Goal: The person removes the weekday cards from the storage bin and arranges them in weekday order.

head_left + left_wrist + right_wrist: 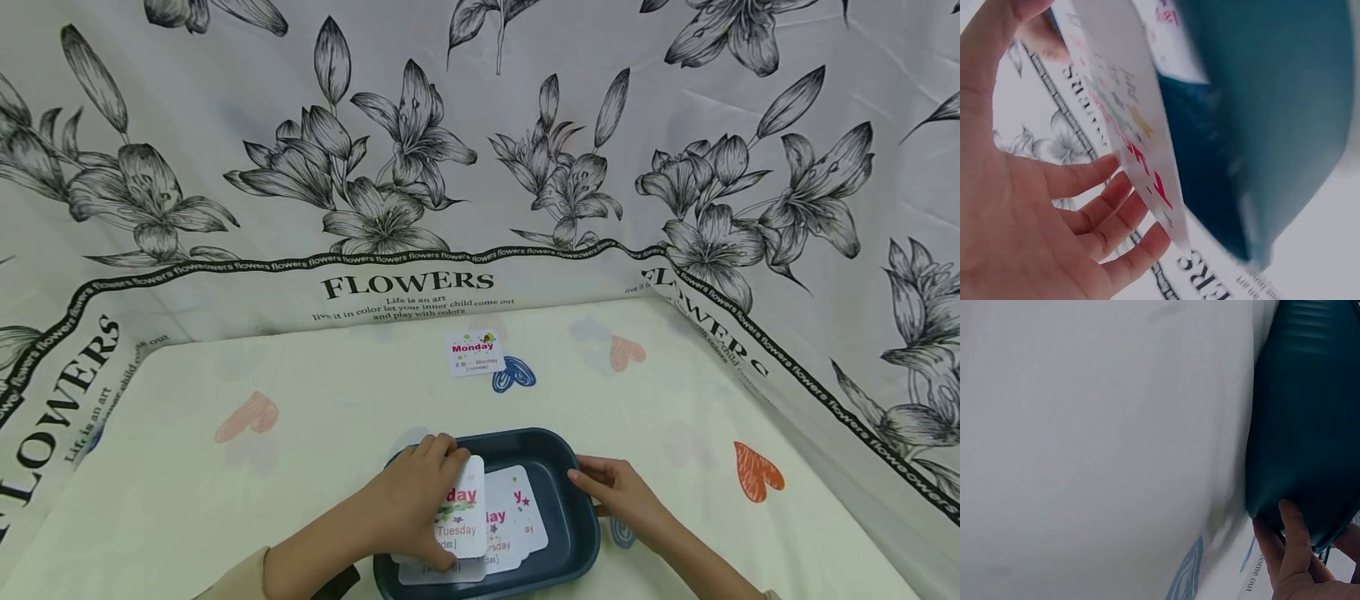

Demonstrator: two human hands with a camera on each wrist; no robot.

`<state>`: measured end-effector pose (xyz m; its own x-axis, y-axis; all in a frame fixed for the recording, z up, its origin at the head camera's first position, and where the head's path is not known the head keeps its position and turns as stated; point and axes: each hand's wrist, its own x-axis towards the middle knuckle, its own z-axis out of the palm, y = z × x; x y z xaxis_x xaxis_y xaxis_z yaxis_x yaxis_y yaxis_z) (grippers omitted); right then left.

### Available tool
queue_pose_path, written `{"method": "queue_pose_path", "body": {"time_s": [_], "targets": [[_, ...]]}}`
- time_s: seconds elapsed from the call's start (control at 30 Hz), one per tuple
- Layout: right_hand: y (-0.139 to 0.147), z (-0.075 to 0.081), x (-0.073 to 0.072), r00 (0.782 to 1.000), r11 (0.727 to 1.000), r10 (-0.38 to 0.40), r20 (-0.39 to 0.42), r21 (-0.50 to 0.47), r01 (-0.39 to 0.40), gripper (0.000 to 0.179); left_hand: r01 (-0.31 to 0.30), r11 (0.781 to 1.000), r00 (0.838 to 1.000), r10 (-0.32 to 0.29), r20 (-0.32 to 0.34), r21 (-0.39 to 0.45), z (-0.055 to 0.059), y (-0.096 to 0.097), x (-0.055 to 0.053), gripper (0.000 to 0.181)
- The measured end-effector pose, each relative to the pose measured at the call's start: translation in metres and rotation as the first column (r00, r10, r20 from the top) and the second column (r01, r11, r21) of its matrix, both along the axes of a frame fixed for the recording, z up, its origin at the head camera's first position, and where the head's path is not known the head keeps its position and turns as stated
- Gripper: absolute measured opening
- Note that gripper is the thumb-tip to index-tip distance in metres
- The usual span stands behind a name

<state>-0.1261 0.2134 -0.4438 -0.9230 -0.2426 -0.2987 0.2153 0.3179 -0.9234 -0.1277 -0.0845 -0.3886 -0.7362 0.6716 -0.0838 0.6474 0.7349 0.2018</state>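
Observation:
In the head view a dark blue tray (555, 462) lies on the table with several white word cards (532, 517) overlapping inside. My left hand (408, 500) reaches over its left part and grips a card printed "Tuesday" (468, 492) by the edges, thumb on the near edge and fingers on the far one. The left wrist view shows this card (1129, 125) tilted above the tray (1272, 112), with fingertips (1157, 240) along one edge. My right hand (626, 500) holds the tray's right end; in the right wrist view its fingers (1296, 534) press the outer wall.
A "Monday" card (474, 354) lies face up farther back on the table. The cream tablecloth (322, 417) has printed hearts. Behind and at both sides hangs a white flower-printed cloth (525, 275).

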Motion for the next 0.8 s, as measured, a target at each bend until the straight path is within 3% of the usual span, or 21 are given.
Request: {"method": "queue_pose_path", "body": {"time_s": [0.23,0.47,0.8], "targets": [[-0.001,0.0,-0.001,1.0,1.0,-0.004,-0.009,0.009,0.004,0.057,-0.03,0.998,0.998,0.032,-0.046,0.05,0.013,-0.008,-0.017,0.103],[0.001,-0.001,-0.002,1.0,1.0,0.015,-0.025,-0.005,-0.015,0.055,-0.055,0.994,0.995,0.062,-0.074,0.1,0.022,-0.024,-0.05,0.102],[-0.001,0.001,-0.002,1.0,1.0,0.006,-0.015,-0.011,-0.007,0.054,-0.131,0.99,0.99,0.127,0.056,0.058,0.022,-0.047,-0.107,0.1]]}}
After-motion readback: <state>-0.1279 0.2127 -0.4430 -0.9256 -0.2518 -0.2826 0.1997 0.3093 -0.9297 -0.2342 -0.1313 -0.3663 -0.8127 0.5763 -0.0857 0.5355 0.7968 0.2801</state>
